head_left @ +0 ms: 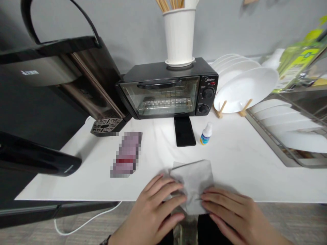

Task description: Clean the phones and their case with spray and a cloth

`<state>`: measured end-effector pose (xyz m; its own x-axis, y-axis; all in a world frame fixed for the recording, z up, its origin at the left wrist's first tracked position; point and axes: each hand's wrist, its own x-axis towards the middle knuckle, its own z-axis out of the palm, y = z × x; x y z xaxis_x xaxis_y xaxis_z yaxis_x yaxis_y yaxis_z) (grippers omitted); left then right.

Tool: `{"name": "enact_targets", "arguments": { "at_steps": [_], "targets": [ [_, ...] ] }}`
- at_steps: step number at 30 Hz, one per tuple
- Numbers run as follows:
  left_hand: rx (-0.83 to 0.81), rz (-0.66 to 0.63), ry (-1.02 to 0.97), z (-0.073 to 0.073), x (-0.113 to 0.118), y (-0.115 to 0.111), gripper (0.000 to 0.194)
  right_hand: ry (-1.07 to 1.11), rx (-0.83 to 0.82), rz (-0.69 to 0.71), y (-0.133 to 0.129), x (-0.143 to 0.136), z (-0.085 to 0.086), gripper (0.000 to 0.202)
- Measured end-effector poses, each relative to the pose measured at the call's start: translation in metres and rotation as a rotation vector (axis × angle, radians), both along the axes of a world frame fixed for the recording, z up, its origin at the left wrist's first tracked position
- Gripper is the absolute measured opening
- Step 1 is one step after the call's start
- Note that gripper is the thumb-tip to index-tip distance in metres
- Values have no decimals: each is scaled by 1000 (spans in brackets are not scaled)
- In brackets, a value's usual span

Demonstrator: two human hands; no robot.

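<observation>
A folded light grey cloth (195, 182) is at the front edge of the white counter in the head view, its lower part reaching past that edge. My left hand (157, 206) grips its left side, the fingers curved over it and the thumb lower down. On the opposite side my right hand (230, 211) holds the cloth, fingers close together on top. A dark wrinkle runs along the cloth's upper left. Beyond it lie a black phone (184, 131) and a small white bottle (206, 133) with a blue and yellow label, standing upright.
A black toaster oven (166, 90) bears a white cup (180, 35) of wooden sticks. Left are a coffee machine (84, 75), a black cylinder (38, 154) and a pixelated purplish item (127, 153). White plates (245, 88) and a dish rack (288, 160) stand right.
</observation>
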<state>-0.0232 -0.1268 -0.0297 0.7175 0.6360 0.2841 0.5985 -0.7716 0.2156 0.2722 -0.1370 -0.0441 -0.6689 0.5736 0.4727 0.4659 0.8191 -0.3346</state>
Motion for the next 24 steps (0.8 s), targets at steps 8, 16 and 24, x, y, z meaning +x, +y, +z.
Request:
{"name": "enact_targets", "arguments": {
  "at_steps": [8, 16, 24],
  "targets": [
    [-70, 144, 91, -10, 11, 33, 58, -68, -31, -178, 29, -5, -11, 36],
    [-82, 208, 300, -5, 9, 32, 79, -321, 98, -236, 16, 0, -19, 56],
    [18, 145, 292, -4, 14, 27, 73, -305, 68, -238, 13, 5, -20, 63]
  ]
}}
